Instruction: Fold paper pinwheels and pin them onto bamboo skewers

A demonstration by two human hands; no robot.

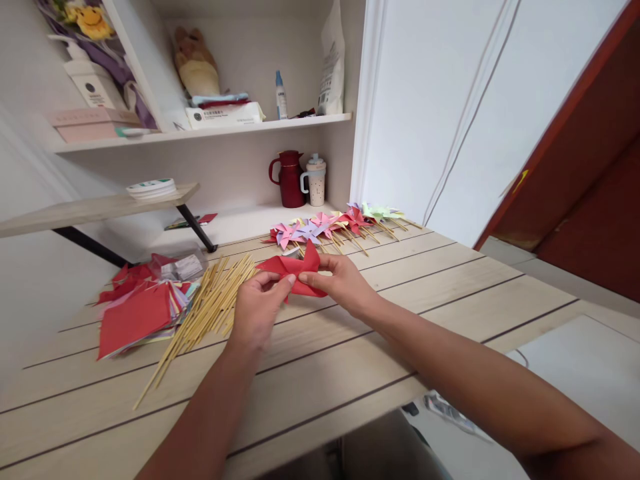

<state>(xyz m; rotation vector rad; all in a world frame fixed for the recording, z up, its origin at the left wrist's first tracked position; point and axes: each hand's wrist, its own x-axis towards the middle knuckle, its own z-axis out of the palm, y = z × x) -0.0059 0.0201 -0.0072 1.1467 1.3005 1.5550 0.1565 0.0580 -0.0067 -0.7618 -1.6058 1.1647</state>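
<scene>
— Where the two hands meet over the table, what do they have hold of?

— A folded piece of red paper; the left hand pinches its near edge between thumb and fingertips, closed on it; the right hand has its fingers closed over the paper's right side, thumb on the lower edge; one corner of the paper stands up in a point between them.

— Does it rest on the wood?

— It sits low over the tabletop, just in front of the person; whether it touches the surface I cannot tell.

— And around it?

— Just left of the left hand lies a loose bundle of wooden sticks, fanned out toward the near edge; beside those, further left, a stack of coloured paper sheets with red on top; behind the hands, near the wall, a row of finished pinwheels in pink, lilac, red and green, each on a stick; beyond them, in the alcove, a dark red jug and a lidded mug stand side by side.
</scene>
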